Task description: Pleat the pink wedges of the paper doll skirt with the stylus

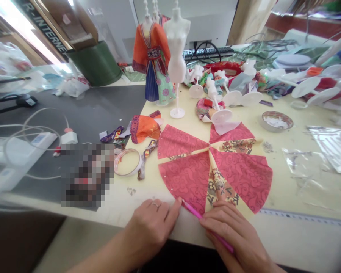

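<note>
far left, a white power strip [31, 146] and looped cables sit on the dark mat, well away from the action. moving in, a roll of clear tape [127, 162] lies on the pale counter [301, 182], with an orange fabric scrap [144, 128] just behind it. now the left hand [152, 223], ring on one finger, lies flat with fingers loosely together, fingertips touching the near edge of the fabric circle [213, 172]. that circle is spread flat on the counter close to the front edge, red wedges alternating with narrow yellow patterned ones. behind it stand a dressed mannequin [152, 60] in orange and a bare white mannequin [176, 49], both upright. the right hand [233, 231] is closed around a pink pen [204, 223], fingers pressing on the circle's near rim, the pen's tip pointing toward the left hand's fingertips. the two hands sit close, not touching. further right, a small round tin [275, 121] and clear plastic bags [329, 148].
</note>
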{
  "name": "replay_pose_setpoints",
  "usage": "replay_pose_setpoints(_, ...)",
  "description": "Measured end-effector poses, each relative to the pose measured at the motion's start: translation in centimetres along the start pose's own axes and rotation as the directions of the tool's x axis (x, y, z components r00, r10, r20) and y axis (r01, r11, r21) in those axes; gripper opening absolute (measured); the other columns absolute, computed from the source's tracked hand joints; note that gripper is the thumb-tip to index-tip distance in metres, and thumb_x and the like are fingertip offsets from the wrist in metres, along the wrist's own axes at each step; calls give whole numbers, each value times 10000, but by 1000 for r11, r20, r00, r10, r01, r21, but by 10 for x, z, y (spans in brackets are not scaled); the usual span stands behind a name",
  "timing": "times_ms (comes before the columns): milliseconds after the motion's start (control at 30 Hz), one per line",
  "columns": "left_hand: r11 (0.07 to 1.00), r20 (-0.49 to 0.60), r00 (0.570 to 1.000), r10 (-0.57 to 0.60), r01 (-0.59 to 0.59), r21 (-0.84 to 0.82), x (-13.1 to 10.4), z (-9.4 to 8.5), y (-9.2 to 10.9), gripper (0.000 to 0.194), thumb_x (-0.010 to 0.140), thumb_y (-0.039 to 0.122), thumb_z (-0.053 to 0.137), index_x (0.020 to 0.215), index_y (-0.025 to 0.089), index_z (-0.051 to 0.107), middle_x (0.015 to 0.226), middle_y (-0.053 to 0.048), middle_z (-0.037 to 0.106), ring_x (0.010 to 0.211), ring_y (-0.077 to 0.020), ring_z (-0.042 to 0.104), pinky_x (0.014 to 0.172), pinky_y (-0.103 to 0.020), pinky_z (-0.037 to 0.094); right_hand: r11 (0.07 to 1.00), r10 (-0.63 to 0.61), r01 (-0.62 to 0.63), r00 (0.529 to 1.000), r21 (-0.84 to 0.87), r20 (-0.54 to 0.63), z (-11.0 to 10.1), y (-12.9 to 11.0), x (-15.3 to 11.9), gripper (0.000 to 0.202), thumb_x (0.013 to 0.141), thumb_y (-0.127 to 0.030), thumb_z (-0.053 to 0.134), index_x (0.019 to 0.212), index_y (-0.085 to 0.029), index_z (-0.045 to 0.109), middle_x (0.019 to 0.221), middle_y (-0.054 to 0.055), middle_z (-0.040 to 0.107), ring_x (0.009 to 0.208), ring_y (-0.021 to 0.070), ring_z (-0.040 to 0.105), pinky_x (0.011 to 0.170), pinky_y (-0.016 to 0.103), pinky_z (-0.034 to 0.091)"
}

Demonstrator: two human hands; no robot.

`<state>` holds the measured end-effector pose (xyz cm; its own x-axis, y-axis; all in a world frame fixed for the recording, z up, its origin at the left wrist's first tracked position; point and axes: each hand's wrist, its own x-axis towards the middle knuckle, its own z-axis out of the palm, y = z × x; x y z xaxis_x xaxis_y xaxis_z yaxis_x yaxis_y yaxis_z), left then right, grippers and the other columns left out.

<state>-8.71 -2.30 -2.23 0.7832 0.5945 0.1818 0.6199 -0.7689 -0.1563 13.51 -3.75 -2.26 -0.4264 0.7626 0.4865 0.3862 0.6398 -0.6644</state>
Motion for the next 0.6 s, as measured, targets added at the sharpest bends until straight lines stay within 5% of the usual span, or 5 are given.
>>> replay_pose_setpoints(233, 993, 99, 993, 69, -78, 87, 2, -8, 0, 381, 852, 83, 352, 1202, 34, 494, 674, -55, 569, 568, -176, 535, 515, -311, 431, 998, -68, 69, 992, 4, -108, 6, 10, -5, 251, 794, -34, 467, 978, -143, 599, 798, 57, 648, 708, 147, 602, 751, 342, 513)
replay_pose_setpoints(600, 997, -68, 997, -42, 38, -63, -3, 3, 1, 337, 845, 161, 536, 1160, 44, 521, 652, -27, 598, 573, -171, 560, 513, -314, 448, 1000, -10, 10, 1000, -4, 4, 0, 3, -3, 258, 798, -7, 476, 985, -138, 596, 831, 60, 646, 754, 150, 586, 778, 346, 498)
